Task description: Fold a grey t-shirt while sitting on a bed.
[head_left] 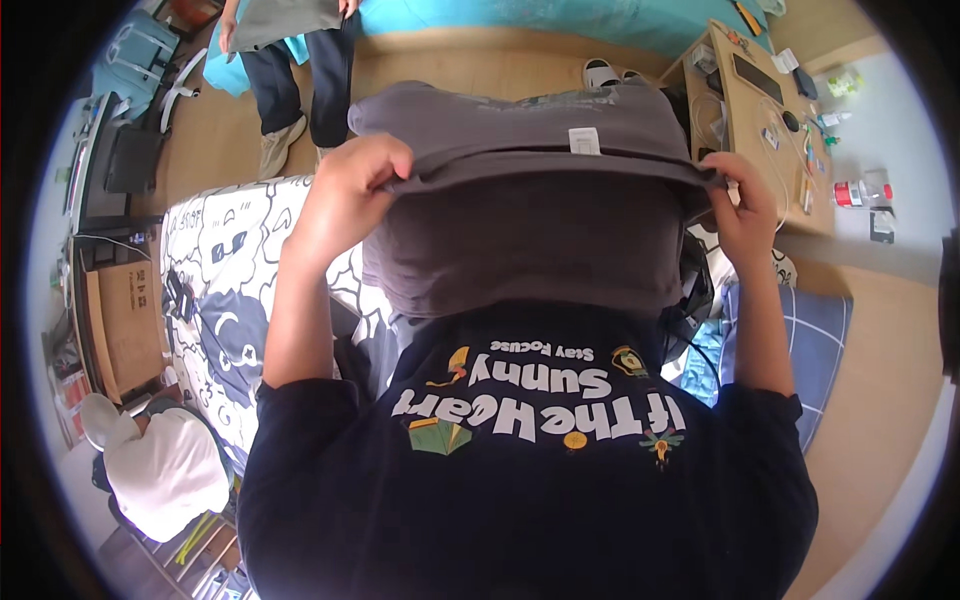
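A dark grey T-shirt (540,240) is stretched sideways in front of my chest. My left hand (355,195) is closed on one end of its held edge, with thumb and fingers pinching the cloth. At the opposite end my right hand (745,215) grips the same edge between thumb and fingers. A white label (583,141) shows just beyond this edge, near the middle. Farther out the grey cloth bends away and carries a partly visible print. Below my hands the near part hangs in loose folds against my black shirt.
A bed with a white patterned sheet (290,210) lies below and to the left. At the right are a wooden desk (800,180), a bottle (862,192) and a blue checked cushion (810,330). Another person, holding grey cloth (280,22), stands at the far left.
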### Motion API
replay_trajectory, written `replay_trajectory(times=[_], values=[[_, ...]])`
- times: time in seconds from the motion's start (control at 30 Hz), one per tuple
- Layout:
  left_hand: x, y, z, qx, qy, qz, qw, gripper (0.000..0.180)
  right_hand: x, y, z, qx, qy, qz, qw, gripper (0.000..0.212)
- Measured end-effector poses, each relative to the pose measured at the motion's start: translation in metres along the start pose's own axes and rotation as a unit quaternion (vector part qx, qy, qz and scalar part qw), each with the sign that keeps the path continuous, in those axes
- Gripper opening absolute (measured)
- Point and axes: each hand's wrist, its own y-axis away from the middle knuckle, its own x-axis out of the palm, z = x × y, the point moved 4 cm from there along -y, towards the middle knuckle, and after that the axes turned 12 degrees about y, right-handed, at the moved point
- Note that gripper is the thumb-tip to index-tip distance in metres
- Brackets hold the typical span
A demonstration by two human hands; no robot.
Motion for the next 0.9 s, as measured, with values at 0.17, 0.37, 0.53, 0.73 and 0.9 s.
replay_trajectory(times=[0.17,0.37,0.53,0.73,0.9], values=[[0.051,0.049,-0.008,-0.005,-0.031,0.183,0.983,0.024,0.015,0.059,0.003,-0.137,0.048,0.091,0.985,0.031],[0.054,0.124,0.044,-0.269,0.216,0.133,0.929,0.019,0.037,0.131,-0.049,0.205,-0.119,0.067,0.969,0.032],[0.047,0.147,0.13,-0.457,0.231,-0.241,0.825,0.049,0.053,0.162,-0.096,0.491,-0.298,0.19,0.796,0.034],[0.066,0.167,0.134,-0.394,0.533,-0.179,0.727,0.046,0.039,0.154,-0.089,0.457,-0.399,0.261,0.751,0.023],[0.049,0.19,0.137,-0.372,0.591,-0.2,0.687,0.041,0.049,0.16,-0.078,0.522,-0.305,0.242,0.759,0.05]])
